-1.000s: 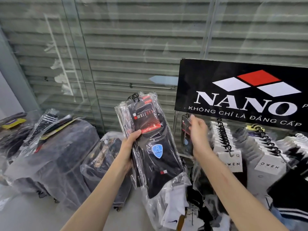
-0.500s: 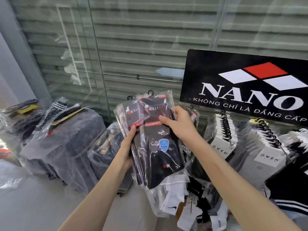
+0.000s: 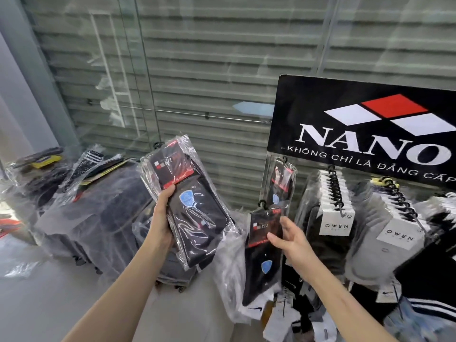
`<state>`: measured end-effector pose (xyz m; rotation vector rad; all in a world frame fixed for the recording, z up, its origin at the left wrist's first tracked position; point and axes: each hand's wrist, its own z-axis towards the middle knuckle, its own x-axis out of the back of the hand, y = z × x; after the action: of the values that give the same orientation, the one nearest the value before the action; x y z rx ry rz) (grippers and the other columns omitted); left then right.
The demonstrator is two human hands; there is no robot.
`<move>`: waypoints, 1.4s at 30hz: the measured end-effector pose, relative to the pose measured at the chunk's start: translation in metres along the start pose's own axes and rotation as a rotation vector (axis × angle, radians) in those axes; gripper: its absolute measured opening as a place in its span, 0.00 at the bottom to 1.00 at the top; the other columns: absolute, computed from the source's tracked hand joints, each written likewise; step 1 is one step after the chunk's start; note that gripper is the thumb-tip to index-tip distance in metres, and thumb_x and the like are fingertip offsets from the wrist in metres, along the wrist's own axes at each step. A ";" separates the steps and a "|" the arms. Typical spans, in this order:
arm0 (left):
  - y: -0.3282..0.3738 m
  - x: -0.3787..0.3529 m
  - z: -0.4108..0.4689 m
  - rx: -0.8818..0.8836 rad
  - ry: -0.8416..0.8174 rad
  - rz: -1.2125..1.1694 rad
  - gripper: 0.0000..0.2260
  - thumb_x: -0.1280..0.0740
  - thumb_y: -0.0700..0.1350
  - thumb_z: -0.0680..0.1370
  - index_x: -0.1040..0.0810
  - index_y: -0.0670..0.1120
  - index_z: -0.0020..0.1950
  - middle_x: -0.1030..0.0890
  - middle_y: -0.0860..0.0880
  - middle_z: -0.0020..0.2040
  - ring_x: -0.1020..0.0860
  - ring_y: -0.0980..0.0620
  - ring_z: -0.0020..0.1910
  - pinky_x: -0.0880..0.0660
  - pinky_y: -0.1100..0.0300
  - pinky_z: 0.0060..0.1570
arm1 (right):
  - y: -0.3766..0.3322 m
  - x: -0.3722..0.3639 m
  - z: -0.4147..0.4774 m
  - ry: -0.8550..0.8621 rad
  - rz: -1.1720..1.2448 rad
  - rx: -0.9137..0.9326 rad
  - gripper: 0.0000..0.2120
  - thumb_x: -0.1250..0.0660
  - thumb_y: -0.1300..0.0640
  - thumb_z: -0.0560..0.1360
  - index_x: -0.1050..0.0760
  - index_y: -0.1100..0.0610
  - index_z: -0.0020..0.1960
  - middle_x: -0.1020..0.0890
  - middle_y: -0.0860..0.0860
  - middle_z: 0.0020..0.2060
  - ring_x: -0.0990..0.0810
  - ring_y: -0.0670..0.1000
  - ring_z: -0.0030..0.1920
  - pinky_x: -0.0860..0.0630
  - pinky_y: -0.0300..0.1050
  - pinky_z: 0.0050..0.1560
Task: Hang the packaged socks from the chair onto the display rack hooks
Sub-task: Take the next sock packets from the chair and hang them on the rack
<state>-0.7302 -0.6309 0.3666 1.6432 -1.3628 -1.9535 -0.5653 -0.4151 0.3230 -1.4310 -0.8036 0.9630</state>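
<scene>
My left hand [image 3: 161, 215] grips a stack of black packaged socks [image 3: 190, 203] in clear plastic, held up left of the rack. My right hand [image 3: 288, 236] holds a single sock pack [image 3: 264, 245] by its card, low at the rack's left end, its black hanger hook at the top. Another pack of the same kind [image 3: 281, 181] hangs from a hook just under the black NANO sign [image 3: 365, 129] of the display rack. The chair [image 3: 103, 218] at left is wrapped in plastic, with more packs lying on top.
White OWEN sock packs [image 3: 336, 218] fill the rack hooks to the right, with further rows [image 3: 397, 233] beyond. Loose packs lie heaped at the rack's foot [image 3: 291, 309]. A glass wall with a shutter stands behind. Grey floor lies below my arms.
My right hand has drawn one pack off the stack and carried it down and right to the rack. My left hand with the stack has tilted and stayed left.
</scene>
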 end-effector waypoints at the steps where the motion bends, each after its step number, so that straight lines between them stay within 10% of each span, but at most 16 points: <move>1: 0.000 -0.001 0.000 -0.002 0.004 0.002 0.12 0.40 0.50 0.78 0.21 0.44 0.50 0.15 0.47 0.37 0.16 0.49 0.34 0.19 0.58 0.34 | 0.006 0.004 0.003 0.103 -0.001 -0.031 0.12 0.34 0.71 0.72 0.24 0.55 0.49 0.17 0.51 0.47 0.20 0.50 0.50 0.23 0.38 0.51; 5: -0.003 -0.007 0.003 0.023 0.006 0.006 0.12 0.39 0.50 0.77 0.20 0.44 0.49 0.14 0.46 0.38 0.16 0.49 0.35 0.19 0.57 0.34 | 0.011 0.005 0.025 0.513 -0.029 -0.102 0.08 0.37 0.70 0.74 0.29 0.57 0.44 0.20 0.55 0.45 0.23 0.52 0.47 0.28 0.44 0.52; 13: -0.013 -0.018 0.005 0.034 -0.032 0.058 0.12 0.35 0.50 0.71 0.14 0.47 0.38 0.14 0.47 0.36 0.16 0.50 0.33 0.20 0.59 0.31 | -0.025 -0.013 0.073 0.784 -0.171 -0.037 0.10 0.42 0.64 0.77 0.32 0.59 0.58 0.23 0.56 0.52 0.26 0.56 0.52 0.33 0.46 0.51; 22: -0.010 -0.020 0.005 0.091 -0.079 0.068 0.21 0.42 0.49 0.79 0.13 0.48 0.35 0.14 0.48 0.35 0.16 0.51 0.33 0.21 0.60 0.30 | -0.041 0.002 0.098 0.734 -0.372 -0.208 0.15 0.45 0.64 0.78 0.35 0.60 0.65 0.25 0.60 0.55 0.28 0.55 0.46 0.33 0.47 0.45; 29: -0.014 -0.022 0.010 0.097 -0.086 0.056 0.15 0.40 0.47 0.78 0.15 0.45 0.40 0.14 0.46 0.35 0.16 0.50 0.32 0.21 0.59 0.29 | -0.053 -0.011 0.094 0.450 -0.402 -0.544 0.23 0.48 0.60 0.81 0.47 0.68 0.72 0.38 0.61 0.70 0.36 0.59 0.69 0.38 0.48 0.67; 38: -0.026 -0.030 0.013 0.162 -0.133 0.126 0.10 0.38 0.47 0.76 0.21 0.42 0.48 0.14 0.45 0.36 0.16 0.49 0.32 0.21 0.60 0.29 | -0.066 -0.068 0.044 0.045 -0.268 -0.160 0.22 0.43 0.38 0.75 0.30 0.51 0.62 0.25 0.42 0.55 0.26 0.42 0.56 0.31 0.40 0.57; 42: -0.033 -0.036 0.010 0.175 -0.164 0.122 0.15 0.34 0.50 0.70 0.19 0.41 0.49 0.14 0.43 0.42 0.15 0.48 0.37 0.20 0.59 0.33 | -0.080 -0.079 0.041 0.170 -0.412 -0.045 0.28 0.31 0.34 0.64 0.31 0.50 0.54 0.27 0.38 0.44 0.29 0.35 0.44 0.34 0.32 0.40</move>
<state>-0.7146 -0.5832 0.3638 1.4575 -1.6965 -1.9838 -0.6317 -0.4614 0.4112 -1.2966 -0.9499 0.5058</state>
